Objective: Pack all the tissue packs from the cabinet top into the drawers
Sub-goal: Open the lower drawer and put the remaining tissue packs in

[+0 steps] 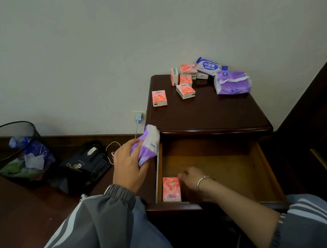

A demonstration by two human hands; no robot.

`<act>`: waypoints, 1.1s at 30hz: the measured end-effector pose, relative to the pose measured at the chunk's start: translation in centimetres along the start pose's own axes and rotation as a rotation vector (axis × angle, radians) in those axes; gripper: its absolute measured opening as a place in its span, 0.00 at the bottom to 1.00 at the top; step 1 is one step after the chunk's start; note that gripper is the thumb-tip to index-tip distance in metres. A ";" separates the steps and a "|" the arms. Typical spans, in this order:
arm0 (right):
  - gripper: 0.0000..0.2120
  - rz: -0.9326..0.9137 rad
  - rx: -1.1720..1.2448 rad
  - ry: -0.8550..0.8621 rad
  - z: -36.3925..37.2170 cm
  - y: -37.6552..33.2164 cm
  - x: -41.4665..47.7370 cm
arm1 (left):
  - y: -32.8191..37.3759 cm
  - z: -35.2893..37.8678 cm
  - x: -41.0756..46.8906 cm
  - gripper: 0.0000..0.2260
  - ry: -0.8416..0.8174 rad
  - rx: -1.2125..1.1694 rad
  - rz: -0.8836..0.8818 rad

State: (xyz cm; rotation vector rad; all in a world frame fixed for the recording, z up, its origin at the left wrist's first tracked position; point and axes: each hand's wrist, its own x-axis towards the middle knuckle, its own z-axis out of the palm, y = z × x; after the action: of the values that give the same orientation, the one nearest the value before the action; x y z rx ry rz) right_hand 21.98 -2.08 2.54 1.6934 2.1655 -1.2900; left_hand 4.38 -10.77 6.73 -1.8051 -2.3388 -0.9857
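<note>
A dark wooden cabinet (208, 114) has its top drawer (224, 163) pulled out. My left hand (129, 164) grips a purple soft tissue pack (147, 144) just left of the drawer's left edge. My right hand (193, 179) reaches into the drawer, fingertips touching a pink tissue pack (171, 189) that lies flat in the front left corner. On the cabinet top lie a lone pink pack (159, 98), a cluster of several pink packs (185, 78), a blue-and-white pack (210, 66) and a second purple pack (232, 82).
A black mesh bin (17, 152) full of rubbish stands on the floor at left. A dark bag (85, 163) and a white charger cable (112, 148) lie beside the cabinet. A wall socket (139, 116) holds a plug. Dark furniture (321, 126) borders the right.
</note>
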 end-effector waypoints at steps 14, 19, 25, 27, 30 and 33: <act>0.20 -0.067 0.833 -0.195 -8.6 2.4 -1.6 | 4.2 0.8 0.4 0.28 -0.164 0.358 0.788; 0.08 -0.046 0.720 -0.157 -10.8 7.5 -3.4 | 7.6 3.9 0.1 0.24 -0.114 0.355 0.955; 0.20 0.109 0.495 0.468 -10.6 13.5 -4.4 | 6.5 6.7 -0.2 0.35 -0.178 0.302 0.160; 0.22 0.137 0.183 0.466 -9.9 14.4 -4.7 | 4.7 7.7 -0.6 0.34 -0.277 0.261 -0.182; 0.26 0.140 -0.331 0.413 -8.3 14.5 -4.4 | 2.8 8.6 -0.9 0.33 -0.408 0.064 -0.513; 0.34 -0.019 -0.518 0.437 -7.2 13.9 -3.1 | 1.7 9.4 -0.2 0.28 -0.480 -0.115 -0.605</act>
State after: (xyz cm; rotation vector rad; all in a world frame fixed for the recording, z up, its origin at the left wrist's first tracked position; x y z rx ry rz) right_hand 37.61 0.59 1.24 1.8331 2.4473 -0.3084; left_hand 9.22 -6.14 -0.06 -1.5158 -3.3131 -0.7913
